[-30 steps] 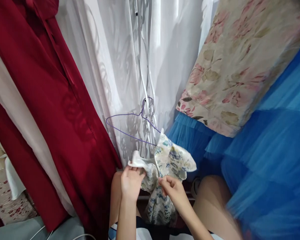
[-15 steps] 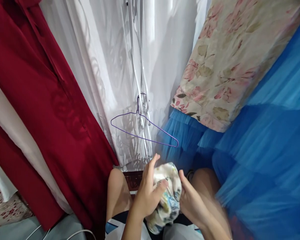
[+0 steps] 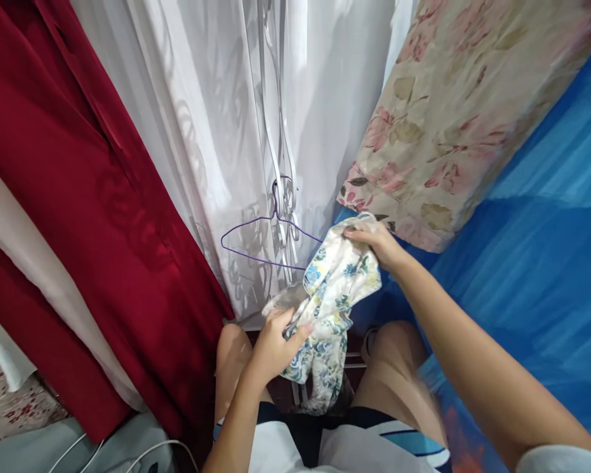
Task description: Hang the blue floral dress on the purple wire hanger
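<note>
Between my hands hangs a white garment [image 3: 332, 289] printed with blue and yellow flowers, partly unfolded; its exact kind does not show. My right hand [image 3: 372, 242] pinches its upper end, out in front of the floral cream cloth and blue tulle. Lower down and to the left, my left hand [image 3: 278, 341] grips the garment's side, thumb on top. The loose lower part drops between my knees. Just behind the garment, a purple wire hanger [image 3: 249, 257] hangs from a chain of white hangers [image 3: 283, 190]; the garment covers its right end.
White curtain cloth [image 3: 217, 131] hangs at the back. Dark red fabric [image 3: 128, 210] drapes on the left, cream floral cloth [image 3: 423, 138] and blue tulle [image 3: 532, 282] on the right. A white cable [image 3: 160, 441] lies over a grey surface [image 3: 34, 453] at lower left.
The bunched garment has been opened out and lifted. My right hand has moved up and forward with its upper end, while my left hand keeps hold lower down.
</note>
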The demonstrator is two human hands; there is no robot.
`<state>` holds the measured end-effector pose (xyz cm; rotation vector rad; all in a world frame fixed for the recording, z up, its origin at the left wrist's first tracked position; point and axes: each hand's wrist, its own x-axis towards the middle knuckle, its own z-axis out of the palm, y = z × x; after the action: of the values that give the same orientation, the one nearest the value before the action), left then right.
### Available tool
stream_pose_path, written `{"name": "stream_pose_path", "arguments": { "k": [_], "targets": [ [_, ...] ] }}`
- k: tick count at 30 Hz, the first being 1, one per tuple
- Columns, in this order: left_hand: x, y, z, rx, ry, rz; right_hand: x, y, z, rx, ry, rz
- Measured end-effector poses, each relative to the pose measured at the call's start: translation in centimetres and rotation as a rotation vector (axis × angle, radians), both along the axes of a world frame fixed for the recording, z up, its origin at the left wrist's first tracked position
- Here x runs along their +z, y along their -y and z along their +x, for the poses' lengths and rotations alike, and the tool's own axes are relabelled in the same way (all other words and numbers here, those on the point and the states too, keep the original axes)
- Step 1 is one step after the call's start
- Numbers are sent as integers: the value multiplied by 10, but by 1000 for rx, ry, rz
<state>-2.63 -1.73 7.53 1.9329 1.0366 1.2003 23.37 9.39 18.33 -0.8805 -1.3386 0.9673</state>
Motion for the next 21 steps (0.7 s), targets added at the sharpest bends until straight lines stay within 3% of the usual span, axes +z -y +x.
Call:
{"name": "stream_pose_path", "arguments": {
  "k": [4,7,10,12,15,17,19,21],
  "targets": [
    [1,-18,-13,-23,126,-73,-11,-30,-28,268,-70,-233],
    [-10,-27,-30,42,216,-122,-16,-26,-40,401,-58,-295],
    [-16,-34,-49,107,172,-47,-13,-13,-47,536,-83,-320],
    [-19,-38,-60,155,105,30,-11,-7,-51,574,-107,-330],
    [-22,-42,-73,206,32,31,-9,-5,-52,487,-133,-303],
    [-25,-46,-85,85,-61,-99,-7,-9,-45,406,-117,-287],
    [-25,-52,-102,-121,-261,-234,-4,-14,-35,361,-77,-288],
    [-18,-65,-125,-230,-455,-257,1,-18,-26,362,-29,-297]
  ]
}}
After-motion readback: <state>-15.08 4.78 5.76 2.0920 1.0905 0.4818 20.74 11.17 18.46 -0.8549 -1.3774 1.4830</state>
